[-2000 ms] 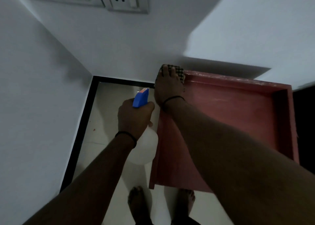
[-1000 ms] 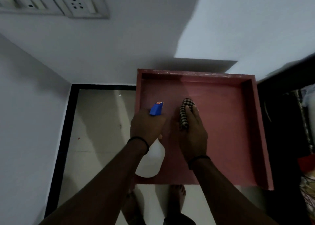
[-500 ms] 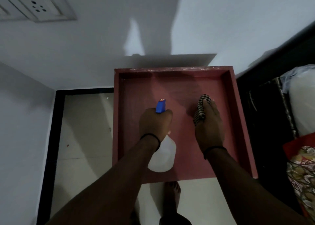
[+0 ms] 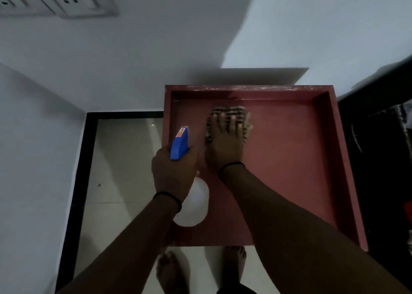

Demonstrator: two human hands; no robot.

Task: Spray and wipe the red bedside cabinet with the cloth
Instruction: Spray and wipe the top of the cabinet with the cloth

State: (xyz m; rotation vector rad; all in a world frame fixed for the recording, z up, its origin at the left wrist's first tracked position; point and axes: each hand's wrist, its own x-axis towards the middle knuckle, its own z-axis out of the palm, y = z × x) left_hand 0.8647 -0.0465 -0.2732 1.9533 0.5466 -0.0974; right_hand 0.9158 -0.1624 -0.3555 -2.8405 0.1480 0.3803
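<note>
Risks first. Cloth (image 4: 229,112) isn't gripped: right hand (image 4: 225,144) only presses it flat, fingers (image 4: 231,124) straight and spread. A fast stroke or a wet patch could let it bunch or slide out from under the palm. It's close to the back rim (image 4: 256,88), so a push forward likely jams it there and leaves the corner unwiped.

Bottle (image 4: 192,206) hangs in the left hand (image 4: 174,173) over the cabinet's left edge. The blue nozzle (image 4: 180,144) aims forward along the left rim toward the wall (image 4: 156,59). A squeeze from here probably puts mist on the wall or floor (image 4: 120,160), not the red surface. Bare feet (image 4: 172,271) stand at the front edge, so a wet floor is a slip hazard. Bottle body could also knock the left rim if the hand drops.

Position: cabinet (image 4: 289,171) sits against the wall, dark furniture (image 4: 379,160) on its right. Cloth lies on the recessed top, left of centre, near the back, directly under the right fingers. Checked fabric shows past the fingertips and on both sides. That area is blurred, so exact cloth edges can't be told. Left hand is clamped round the bottle neck, its fingers mostly hidden.
</note>
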